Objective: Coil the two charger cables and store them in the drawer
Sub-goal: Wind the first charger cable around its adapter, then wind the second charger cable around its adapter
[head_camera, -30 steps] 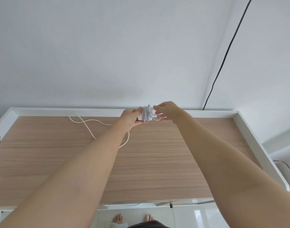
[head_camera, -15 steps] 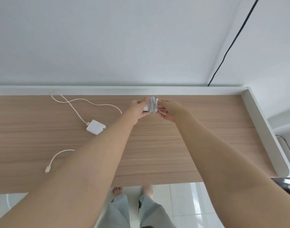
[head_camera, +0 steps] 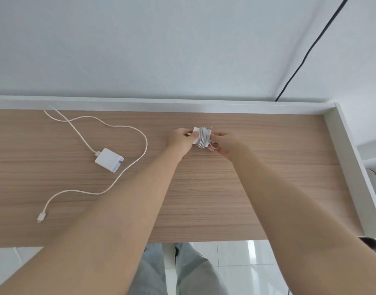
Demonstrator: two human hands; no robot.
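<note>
Both hands clasp the wound charger (head_camera: 202, 139) — left hand (head_camera: 181, 139) steadies, right hand (head_camera: 225, 143) should tuck the tail in snugly.

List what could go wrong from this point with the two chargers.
1. The wound charger is pinched between the left hand and right hand, with a small end loop free; a slack grip may let the coil unwind.
2. The second charger lies uncoiled on the desk, its cable sprawling; an arm could snag it.

Wrapped charger's (head_camera: 201, 139) ends hidden behind both hands; loose cable's (head_camera: 127, 167) plug too small to identify.
</note>
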